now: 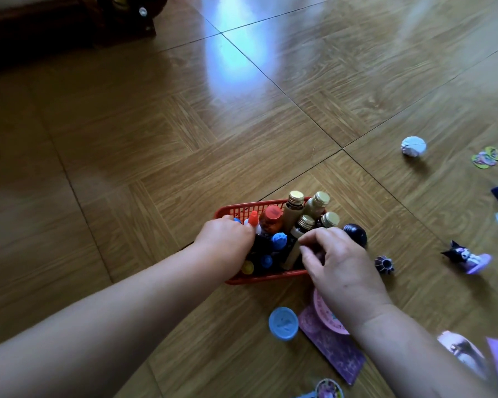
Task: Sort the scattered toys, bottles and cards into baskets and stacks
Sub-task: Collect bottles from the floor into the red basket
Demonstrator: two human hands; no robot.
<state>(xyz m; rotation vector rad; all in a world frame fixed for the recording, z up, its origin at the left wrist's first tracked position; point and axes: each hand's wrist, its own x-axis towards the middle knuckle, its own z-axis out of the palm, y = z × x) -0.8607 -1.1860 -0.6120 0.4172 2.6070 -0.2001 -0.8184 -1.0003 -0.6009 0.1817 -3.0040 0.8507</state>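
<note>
Crowding the red basket (259, 279) this tightly is the main risk: the tall glass-looking bottles with ribbed gold screw caps stand upright against its far right corner, and a nudge from either wrist could tip one over the low latticed plastic wall onto the hard, glossy wood-grain floor (156, 168). The right hand (337, 262) has its fingers curled and seems to pinch a slanted tan bottle (291, 252) at the basket's right side; smooth and cylindrical, it could slip or knock its neighbours. The left hand (224, 239) reaches knuckles-up into the left side among small blue- and orange-capped bottles, fingers hidden, so I cannot tell what it holds. A shiny dark ball (354, 235), touching or just beside the basket's right wall, would likely roll if bumped. Flat purple cards (332, 351) lie under the right wrist.
</note>
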